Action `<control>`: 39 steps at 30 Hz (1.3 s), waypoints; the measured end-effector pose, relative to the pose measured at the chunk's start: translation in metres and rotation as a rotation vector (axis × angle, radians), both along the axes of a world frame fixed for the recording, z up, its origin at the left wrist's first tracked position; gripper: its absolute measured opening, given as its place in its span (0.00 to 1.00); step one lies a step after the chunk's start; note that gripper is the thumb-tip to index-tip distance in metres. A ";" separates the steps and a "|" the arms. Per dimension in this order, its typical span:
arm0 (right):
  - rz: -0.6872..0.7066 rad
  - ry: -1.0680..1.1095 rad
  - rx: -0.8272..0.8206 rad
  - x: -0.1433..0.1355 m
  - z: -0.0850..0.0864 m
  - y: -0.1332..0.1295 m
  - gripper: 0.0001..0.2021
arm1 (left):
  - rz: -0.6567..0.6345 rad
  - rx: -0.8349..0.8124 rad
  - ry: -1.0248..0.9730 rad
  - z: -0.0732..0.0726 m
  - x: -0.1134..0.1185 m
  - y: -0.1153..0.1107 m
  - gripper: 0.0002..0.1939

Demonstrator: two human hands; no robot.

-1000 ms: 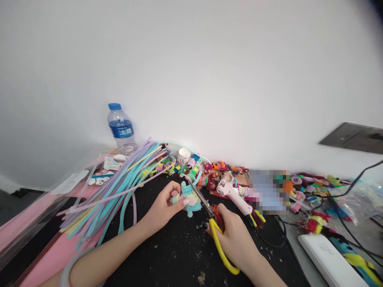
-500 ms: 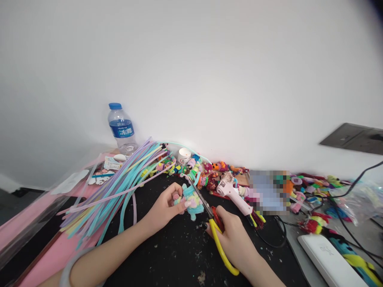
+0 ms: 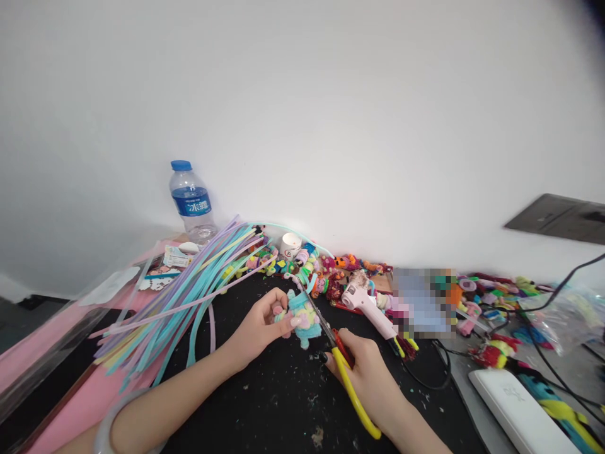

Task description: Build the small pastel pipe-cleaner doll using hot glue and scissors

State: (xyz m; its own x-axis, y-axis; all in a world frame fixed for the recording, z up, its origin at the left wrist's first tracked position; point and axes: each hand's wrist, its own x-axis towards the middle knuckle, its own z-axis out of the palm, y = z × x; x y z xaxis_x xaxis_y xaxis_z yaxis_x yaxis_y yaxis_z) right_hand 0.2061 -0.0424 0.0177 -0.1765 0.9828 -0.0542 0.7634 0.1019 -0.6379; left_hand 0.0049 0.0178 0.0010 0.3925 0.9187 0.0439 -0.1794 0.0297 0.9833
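In the head view, my left hand [image 3: 265, 331] pinches a small fuzzy figure of turquoise, yellow and pink pipe cleaner [image 3: 304, 321] between thumb and fingers, above a black mat [image 3: 269, 397]. My right hand [image 3: 363, 372] is closed around the red and yellow handles of long-nose pliers [image 3: 354, 394]. Their dark narrow jaws point up and left, with the tip by the figure's upper right side. Whether the tip grips a strand there I cannot tell. A hot glue gun [image 3: 371, 309], pale pink, lies just beyond my right hand.
A bundle of pastel pipe cleaners [image 3: 189, 309] lies left, before a water bottle [image 3: 190, 198]. Several colourful fuzzy figures [image 3: 269, 258] and a white paper cup [image 3: 290, 246] line the wall. At right are black cables [image 3: 444, 372], a white power bank [image 3: 520, 403] and a plastic bag [image 3: 562, 321].
Both hands keep their hold on the figure and pliers, almost still. The pliers' yellow handle has shifted very slightly right and down.
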 end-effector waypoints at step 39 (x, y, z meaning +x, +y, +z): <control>-0.063 -0.317 0.113 0.006 -0.003 0.006 0.14 | 0.458 0.057 -0.109 -0.002 -0.006 0.014 0.10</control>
